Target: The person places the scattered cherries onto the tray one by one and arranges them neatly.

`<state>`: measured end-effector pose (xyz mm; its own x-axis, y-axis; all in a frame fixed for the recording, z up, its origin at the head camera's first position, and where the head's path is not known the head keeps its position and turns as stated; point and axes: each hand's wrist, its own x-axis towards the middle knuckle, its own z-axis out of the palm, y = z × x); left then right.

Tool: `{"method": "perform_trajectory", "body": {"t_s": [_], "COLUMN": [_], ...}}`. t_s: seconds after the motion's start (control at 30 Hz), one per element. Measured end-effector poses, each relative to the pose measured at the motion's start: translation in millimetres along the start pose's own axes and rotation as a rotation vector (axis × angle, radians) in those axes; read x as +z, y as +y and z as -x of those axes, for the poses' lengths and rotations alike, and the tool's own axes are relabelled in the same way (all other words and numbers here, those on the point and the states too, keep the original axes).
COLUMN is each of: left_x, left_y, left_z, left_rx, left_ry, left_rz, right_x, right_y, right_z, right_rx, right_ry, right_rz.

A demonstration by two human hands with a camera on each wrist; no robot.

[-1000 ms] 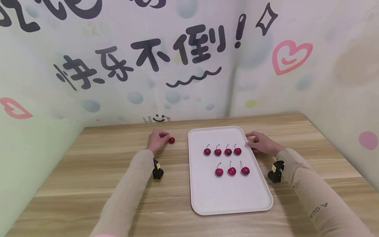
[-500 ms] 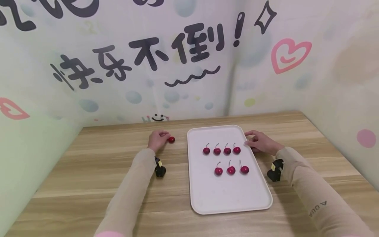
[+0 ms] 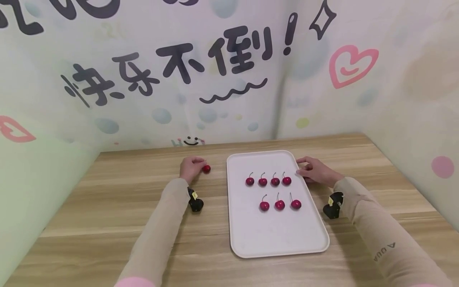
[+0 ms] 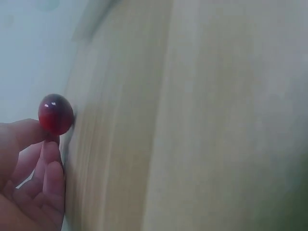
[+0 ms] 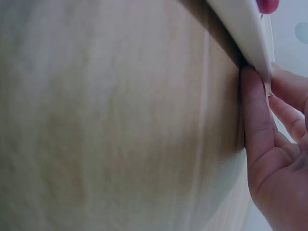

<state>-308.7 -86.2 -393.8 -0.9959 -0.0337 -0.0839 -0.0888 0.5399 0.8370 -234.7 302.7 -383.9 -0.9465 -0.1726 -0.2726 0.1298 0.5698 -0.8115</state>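
My left hand (image 3: 191,169) pinches a dark red cherry (image 3: 206,169) between thumb and finger, left of the tray. In the left wrist view the cherry (image 4: 56,114) sits just past the fingertips, close to the tabletop; its stem is mostly hidden. The white tray (image 3: 277,243) carries several cherries with stems, in two rows, among them a back-row cherry (image 3: 263,181) and a front-row cherry (image 3: 279,205). At the tray's right edge my right hand (image 3: 316,172) grips the rim. From the right wrist, a finger (image 5: 257,110) lies under the rim and the thumb is on its other side.
A wood-grain table (image 3: 107,223) bears everything. Behind it stands a printed wall cloth (image 3: 229,115) with lettering and hearts. Pale walls close in at left and right. A black wrist camera (image 3: 195,201) hangs under the left sleeve, another black camera (image 3: 333,205) under the right.
The held cherry has shifted very slightly left, towards my left hand, and its stem now shows at the fingertips. The tray and right hand stay in place; the head view drifts slightly.
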Motion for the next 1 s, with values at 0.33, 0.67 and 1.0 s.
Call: {"method": "perform_trajectory", "body": {"t_s": [0.33,0.67,1.0], "left_x": [-4.5,0.4,14.2], "left_y": [3.9,23.4,42.9], "left_z": [9.0,34.0,66.6], "left_rx": [0.011,0.019,0.106], "left_ry": [-0.059,-0.211,-0.317], "left_rz": [0.086,0.107,0.097], "right_x": [1,0,1], "right_y": [0,0,0], "right_z": [-0.1,-0.2,-0.3], "right_rx": [-0.013,-0.013,-0.031], "right_ry": [-0.005,-0.007,-0.010], "right_rz": [-0.019,-0.026,-0.046]}}
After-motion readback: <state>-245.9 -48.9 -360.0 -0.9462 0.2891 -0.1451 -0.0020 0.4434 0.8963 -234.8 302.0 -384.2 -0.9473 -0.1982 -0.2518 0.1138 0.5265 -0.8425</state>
